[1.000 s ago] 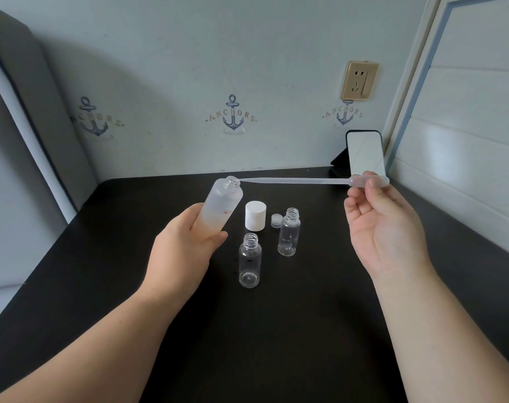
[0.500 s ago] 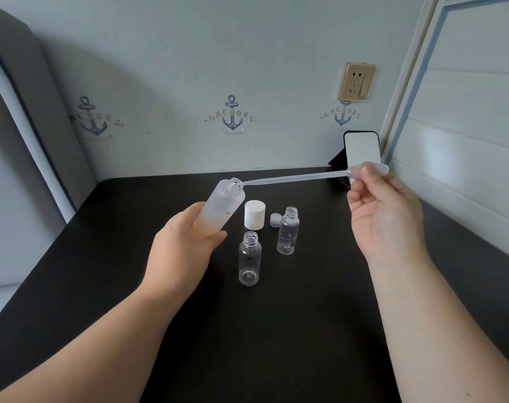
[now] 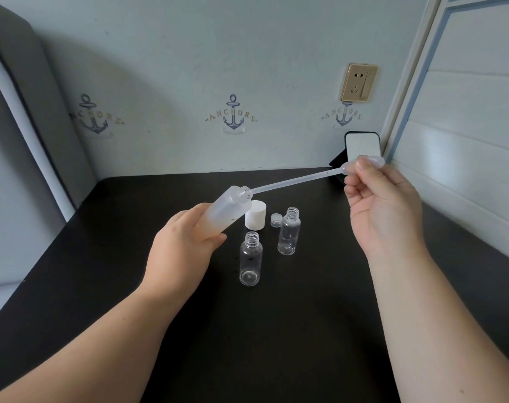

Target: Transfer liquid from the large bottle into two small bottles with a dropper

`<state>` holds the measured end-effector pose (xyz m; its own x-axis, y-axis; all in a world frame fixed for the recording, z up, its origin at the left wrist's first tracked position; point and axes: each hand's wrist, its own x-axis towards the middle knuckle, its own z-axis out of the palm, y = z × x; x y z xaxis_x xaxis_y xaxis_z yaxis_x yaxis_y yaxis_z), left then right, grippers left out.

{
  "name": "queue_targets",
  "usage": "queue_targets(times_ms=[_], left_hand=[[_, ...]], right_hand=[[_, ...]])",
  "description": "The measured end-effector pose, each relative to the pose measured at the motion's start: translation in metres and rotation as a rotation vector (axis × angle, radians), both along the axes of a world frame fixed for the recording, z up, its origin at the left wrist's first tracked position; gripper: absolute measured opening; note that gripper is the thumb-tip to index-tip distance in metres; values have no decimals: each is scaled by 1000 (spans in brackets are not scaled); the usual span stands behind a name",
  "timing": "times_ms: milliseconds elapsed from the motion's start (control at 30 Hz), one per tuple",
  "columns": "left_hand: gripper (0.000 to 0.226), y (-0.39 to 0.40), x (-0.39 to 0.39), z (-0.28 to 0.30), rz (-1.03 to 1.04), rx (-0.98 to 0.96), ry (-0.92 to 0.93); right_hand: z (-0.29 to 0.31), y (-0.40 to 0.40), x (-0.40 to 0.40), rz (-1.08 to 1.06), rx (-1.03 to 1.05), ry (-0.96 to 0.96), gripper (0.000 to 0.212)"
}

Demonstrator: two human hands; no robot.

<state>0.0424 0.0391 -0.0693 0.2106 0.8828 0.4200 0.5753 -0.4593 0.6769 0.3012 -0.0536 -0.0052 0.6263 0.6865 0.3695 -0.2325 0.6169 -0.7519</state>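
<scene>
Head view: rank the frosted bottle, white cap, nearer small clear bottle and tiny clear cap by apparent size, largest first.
1. frosted bottle, partly hidden by the left hand
2. nearer small clear bottle
3. white cap
4. tiny clear cap

The nearer bottle stands closer to the camera, which flatters it slightly.

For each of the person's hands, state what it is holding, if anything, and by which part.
The left hand grips the frosted large bottle round its lower body. The right hand pinches the dropper at its bulb.
</scene>
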Motion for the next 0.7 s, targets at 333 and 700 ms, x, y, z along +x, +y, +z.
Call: queue_targets(times_ms=[333,700], left_hand=[[45,1,2,-3,-9,30,4],[48,1,3,-5,-36,59,3]], right_hand=[[-2,7,-7,49,15,-27,24],[-10,12,-19,121,-18,-88,15]])
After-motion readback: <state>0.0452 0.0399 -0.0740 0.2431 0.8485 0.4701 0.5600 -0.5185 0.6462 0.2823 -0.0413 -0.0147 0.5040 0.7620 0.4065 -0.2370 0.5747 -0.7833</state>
